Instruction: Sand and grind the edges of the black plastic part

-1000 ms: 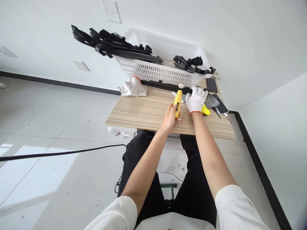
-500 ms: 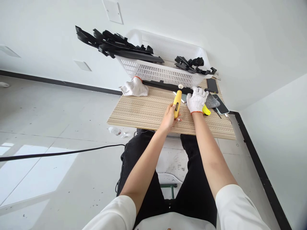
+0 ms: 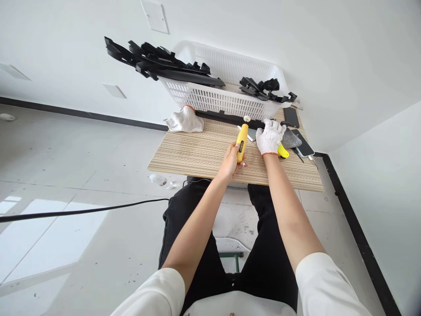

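My bare left hand (image 3: 231, 161) is closed round a yellow rotary tool (image 3: 242, 140) with a small white disc at its far tip, held just above the striped wooden table (image 3: 197, 151). My right hand (image 3: 269, 137), in a white knit glove with an orange cuff, lies over a yellow object (image 3: 283, 152) and the near end of a long black plastic strip (image 3: 226, 117). Its fingers are curled downward; what they grip is hidden.
A white mesh basket (image 3: 226, 98) stands at the table's back, with black plastic parts (image 3: 158, 61) over its left rim and more black parts (image 3: 263, 87) on its right. A spare white glove (image 3: 184, 120), a grey cloth (image 3: 291, 139) and two phones (image 3: 302, 147) lie on the table. A black cable (image 3: 82, 211) crosses the floor.
The view shifted slightly. My left hand and the yellow tool edged a little toward the left and near side; the right hand stayed in place.
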Available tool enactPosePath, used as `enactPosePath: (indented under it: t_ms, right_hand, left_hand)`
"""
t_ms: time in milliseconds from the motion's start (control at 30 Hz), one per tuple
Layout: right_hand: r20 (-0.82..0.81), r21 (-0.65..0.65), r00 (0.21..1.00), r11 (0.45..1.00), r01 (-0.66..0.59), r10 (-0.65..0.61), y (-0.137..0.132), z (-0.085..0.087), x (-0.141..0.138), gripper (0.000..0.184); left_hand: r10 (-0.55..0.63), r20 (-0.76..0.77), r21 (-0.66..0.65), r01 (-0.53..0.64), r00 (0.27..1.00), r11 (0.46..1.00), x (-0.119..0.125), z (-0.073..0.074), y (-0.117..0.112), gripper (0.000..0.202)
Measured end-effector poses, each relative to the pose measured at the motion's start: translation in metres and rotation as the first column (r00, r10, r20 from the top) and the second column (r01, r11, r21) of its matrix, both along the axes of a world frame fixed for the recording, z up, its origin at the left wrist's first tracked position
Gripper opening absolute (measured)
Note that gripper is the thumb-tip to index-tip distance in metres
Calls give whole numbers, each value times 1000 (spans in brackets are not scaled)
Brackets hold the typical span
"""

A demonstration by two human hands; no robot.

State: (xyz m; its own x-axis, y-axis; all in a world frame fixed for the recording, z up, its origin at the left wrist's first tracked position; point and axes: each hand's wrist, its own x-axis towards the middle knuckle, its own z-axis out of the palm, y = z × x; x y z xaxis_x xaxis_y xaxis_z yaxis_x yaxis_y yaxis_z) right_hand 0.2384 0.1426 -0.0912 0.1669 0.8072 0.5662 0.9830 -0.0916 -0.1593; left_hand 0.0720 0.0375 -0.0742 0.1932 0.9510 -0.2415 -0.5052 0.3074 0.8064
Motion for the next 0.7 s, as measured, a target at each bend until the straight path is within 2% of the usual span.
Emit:
enactPosePath:
  t_ms: [567, 700]
  right_hand:
    - [1, -20, 1000, 1000, 1, -1, -2, 3, -1, 41]
    - [4, -16, 1000, 1000, 9, -9, -2, 3, -2, 41]
  left_hand:
    - [12, 34, -1, -12, 999, 1000, -13, 3, 0, 20]
    - [17, 17, -8, -17, 1000, 1000, -15, 8, -1, 20]
